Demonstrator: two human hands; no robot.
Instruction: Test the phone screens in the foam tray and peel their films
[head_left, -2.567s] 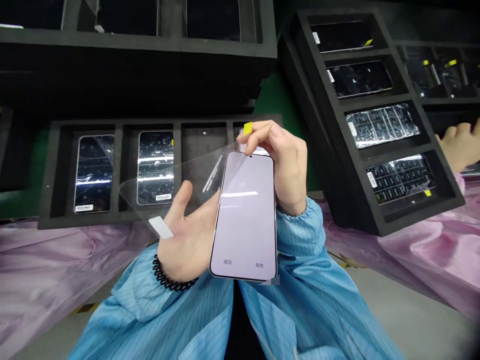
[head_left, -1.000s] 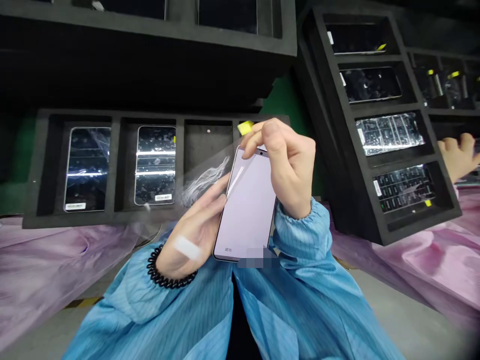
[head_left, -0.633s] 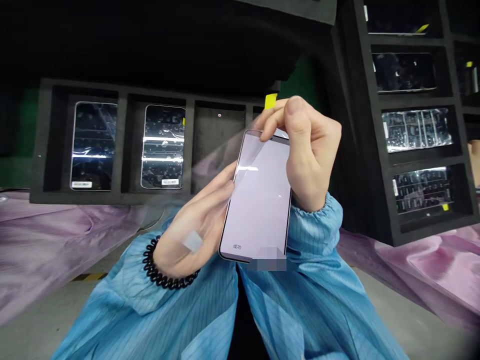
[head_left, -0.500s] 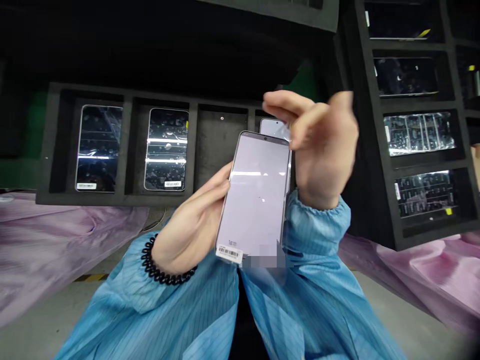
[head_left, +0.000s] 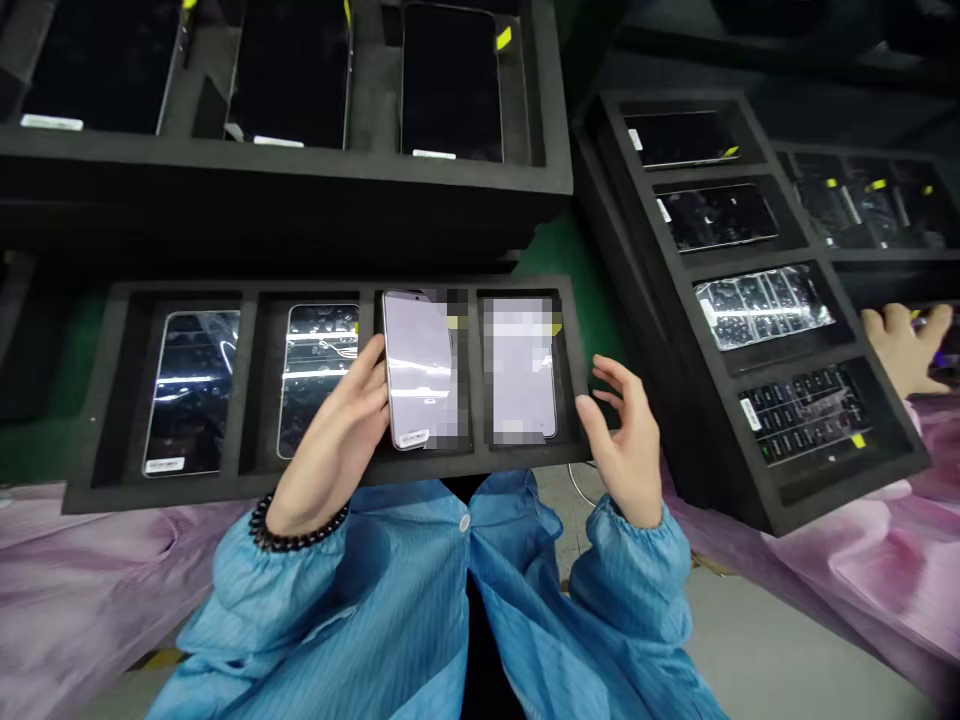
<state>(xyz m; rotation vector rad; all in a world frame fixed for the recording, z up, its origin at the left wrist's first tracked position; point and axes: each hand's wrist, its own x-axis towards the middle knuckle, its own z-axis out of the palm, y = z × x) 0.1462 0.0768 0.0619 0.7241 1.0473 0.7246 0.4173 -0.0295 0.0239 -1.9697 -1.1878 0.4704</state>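
A smartphone [head_left: 411, 385] with a pale lit screen and a white label at its lower end is in my left hand [head_left: 330, 430], its fingers along the phone's left edge. The phone is tilted, at the third compartment of a black foam tray [head_left: 202, 489]; whether it touches the bottom I cannot tell. Another lit phone [head_left: 517, 375] lies in the rightmost compartment, partly blurred out. Beside the tray's right end, my right hand [head_left: 626, 440] is empty, fingers apart and curved. Two dark-screened phones, one at the far left [head_left: 191, 395] and one beside it [head_left: 319, 350], occupy the other compartments.
A raised tray [head_left: 450, 178] with dark phones stands behind. To the right, a tall tray stack [head_left: 750, 480] holds several phones in compartments. Beyond it is another person's hand [head_left: 904, 350]. Pink sleeves or clothing [head_left: 862, 560] show at both sides.
My left hand has brought the phone from in front of me to the third compartment. My right hand has come down and away from the phone. The view has shifted, showing more behind.
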